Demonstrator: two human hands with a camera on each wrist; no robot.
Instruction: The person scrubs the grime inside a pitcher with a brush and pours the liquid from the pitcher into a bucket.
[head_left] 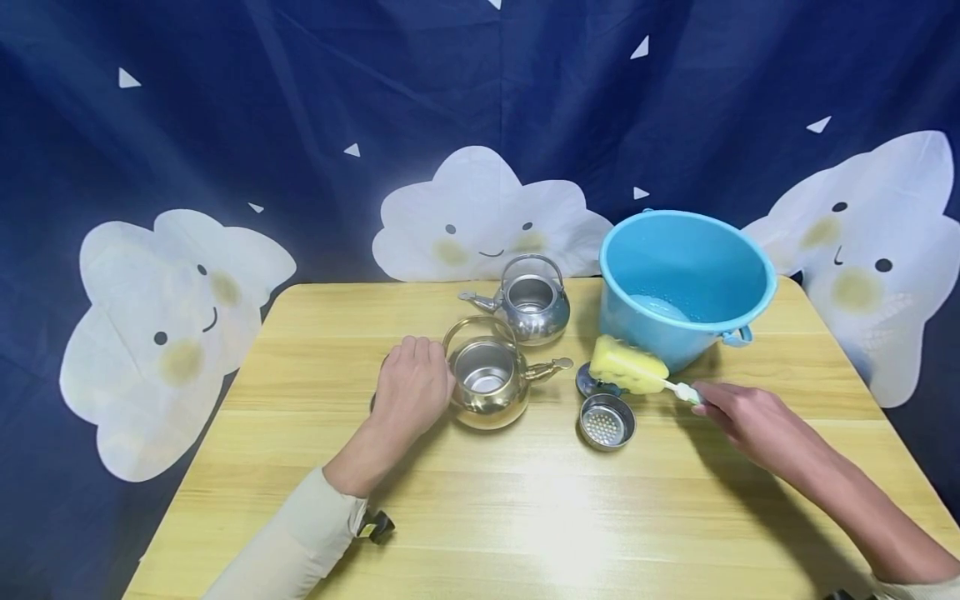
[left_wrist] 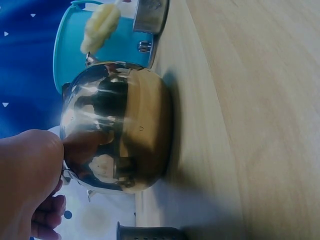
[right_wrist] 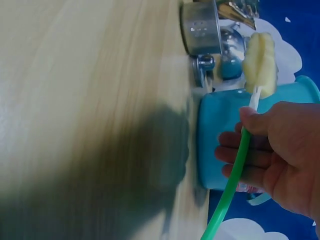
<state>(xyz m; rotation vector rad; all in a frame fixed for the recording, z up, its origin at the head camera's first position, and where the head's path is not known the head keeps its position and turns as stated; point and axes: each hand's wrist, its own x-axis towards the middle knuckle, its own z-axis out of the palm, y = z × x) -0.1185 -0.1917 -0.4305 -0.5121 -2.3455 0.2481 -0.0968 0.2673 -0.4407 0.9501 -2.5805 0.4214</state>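
My left hand (head_left: 415, 379) pinches the left side of a gold teapot (head_left: 491, 408) near its rim and handle base, fingers curled. The teapot stands lidless on the table, spout to the right. In the left wrist view, the thumb meets the shiny teapot wall (left_wrist: 120, 130). My right hand (head_left: 750, 417) grips a sponge brush by its green handle (right_wrist: 232, 185). Its yellow sponge head (head_left: 628, 365) is held in front of the bucket, above a metal lid (head_left: 588, 385). A small perforated strainer (head_left: 606, 423) sits just in front of that lid.
Behind the gold teapot stands a silver teapot (head_left: 536, 321), lidless, spout to the left. A blue bucket (head_left: 675, 333) with some water occupies the back right. Another perforated metal piece (left_wrist: 150, 233) is partly hidden beyond my left hand. A blue cloud-print curtain (head_left: 450, 92) hangs behind the table.
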